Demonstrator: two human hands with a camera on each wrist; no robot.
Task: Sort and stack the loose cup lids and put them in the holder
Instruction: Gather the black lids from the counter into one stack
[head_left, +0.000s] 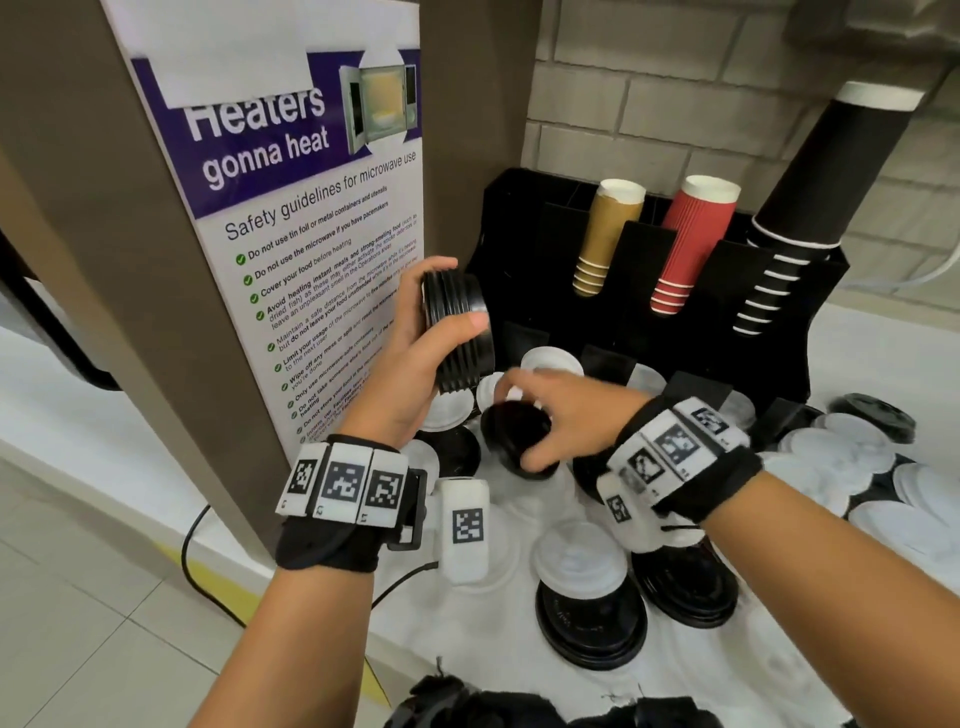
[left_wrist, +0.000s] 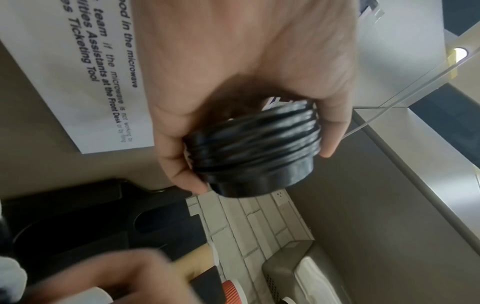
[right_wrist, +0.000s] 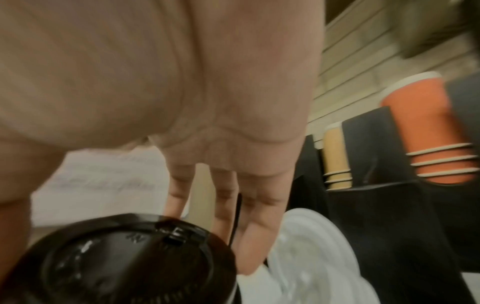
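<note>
Stack of black lids (head_left: 458, 332) gripped in left hand (head_left: 410, 374), axis near horizontal – rims facing the poster (head_left: 291, 208). Right hand (head_left: 566, 415) clasping single black lid (head_left: 517, 436) over white counter (head_left: 857, 353) – brick wall (head_left: 649, 93) behind.

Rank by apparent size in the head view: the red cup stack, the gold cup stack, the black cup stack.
1. black cup stack
2. red cup stack
3. gold cup stack

Red and gold look close; the black stack also stands nearer the camera.

Left hand (head_left: 410, 358) raised, fingers (left_wrist: 182, 174) curled; right hand (head_left: 566, 415) lowered, gripping.
</note>
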